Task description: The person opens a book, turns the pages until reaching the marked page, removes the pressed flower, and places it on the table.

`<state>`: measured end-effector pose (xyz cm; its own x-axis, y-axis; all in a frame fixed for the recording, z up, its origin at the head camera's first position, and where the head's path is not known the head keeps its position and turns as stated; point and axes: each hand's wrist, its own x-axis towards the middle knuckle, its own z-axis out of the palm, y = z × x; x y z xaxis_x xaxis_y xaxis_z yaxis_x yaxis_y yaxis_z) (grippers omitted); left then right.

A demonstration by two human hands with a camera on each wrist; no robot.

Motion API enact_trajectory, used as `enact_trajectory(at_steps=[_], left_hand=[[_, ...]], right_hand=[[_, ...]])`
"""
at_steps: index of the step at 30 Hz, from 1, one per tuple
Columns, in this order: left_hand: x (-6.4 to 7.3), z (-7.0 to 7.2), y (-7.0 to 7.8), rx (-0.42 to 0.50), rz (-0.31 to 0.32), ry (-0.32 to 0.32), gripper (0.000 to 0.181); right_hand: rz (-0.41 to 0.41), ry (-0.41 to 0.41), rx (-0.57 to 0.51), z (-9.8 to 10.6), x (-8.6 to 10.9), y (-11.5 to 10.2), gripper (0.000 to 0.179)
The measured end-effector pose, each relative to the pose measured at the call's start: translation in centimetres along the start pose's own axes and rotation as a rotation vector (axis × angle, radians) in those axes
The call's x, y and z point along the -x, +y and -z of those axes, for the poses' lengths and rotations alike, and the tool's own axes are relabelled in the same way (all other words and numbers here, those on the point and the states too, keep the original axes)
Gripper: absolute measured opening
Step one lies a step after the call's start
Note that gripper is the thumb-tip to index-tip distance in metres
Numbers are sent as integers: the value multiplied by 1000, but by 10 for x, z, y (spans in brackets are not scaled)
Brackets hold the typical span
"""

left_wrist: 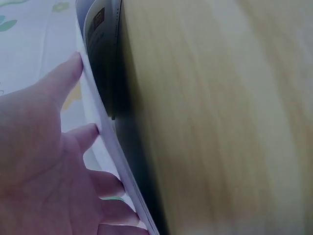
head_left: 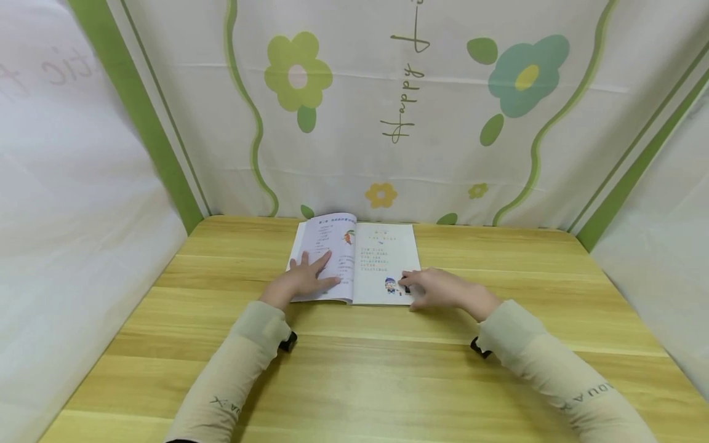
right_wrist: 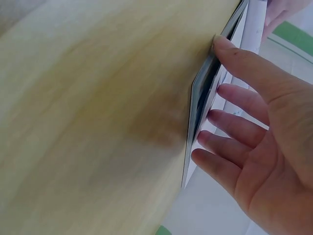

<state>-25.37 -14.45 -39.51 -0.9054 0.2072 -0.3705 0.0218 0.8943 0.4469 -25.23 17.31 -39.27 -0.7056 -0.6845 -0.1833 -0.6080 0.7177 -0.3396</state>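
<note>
An open book [head_left: 364,289] lies on the wooden table, with printed text and small coloured drawings on both pages. On its left page, which bows up toward the spine, my left hand [head_left: 299,280] rests with the fingers spread. The left wrist view shows the thumb and fingertips of that hand [left_wrist: 54,147] against the paper. At the lower right corner, my right hand [head_left: 440,288] holds the book's edge. In the right wrist view its thumb [right_wrist: 244,61] is at the cover's edge, the other fingertips against the page side, and dark gaps show between the leaves.
The wooden table [head_left: 365,375] extends around the book on all sides. Behind it hangs a white cloth [head_left: 354,141] printed with flowers and green lines. More pale cloth [head_left: 72,203] closes off the left side, and similar cloth [head_left: 664,203] the right.
</note>
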Motion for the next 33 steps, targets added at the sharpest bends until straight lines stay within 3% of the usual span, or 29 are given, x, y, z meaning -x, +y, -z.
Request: enact_trajectory(at_steps=[6,15,23,33], left_hand=[[1,0,0,-12,18,-17,82],[-1,-1,3,-50,20,-52,101],[-2,-1,4,-63,31,-63,103],[-3,0,4,-69,33,-66,104]], right_hand=[[-3,-10,-47,3,6,4,56],[10,-34,-14,7,10,10,41],[101,23,13,8,14,17,40],[152,95,38,8,13,24,32]])
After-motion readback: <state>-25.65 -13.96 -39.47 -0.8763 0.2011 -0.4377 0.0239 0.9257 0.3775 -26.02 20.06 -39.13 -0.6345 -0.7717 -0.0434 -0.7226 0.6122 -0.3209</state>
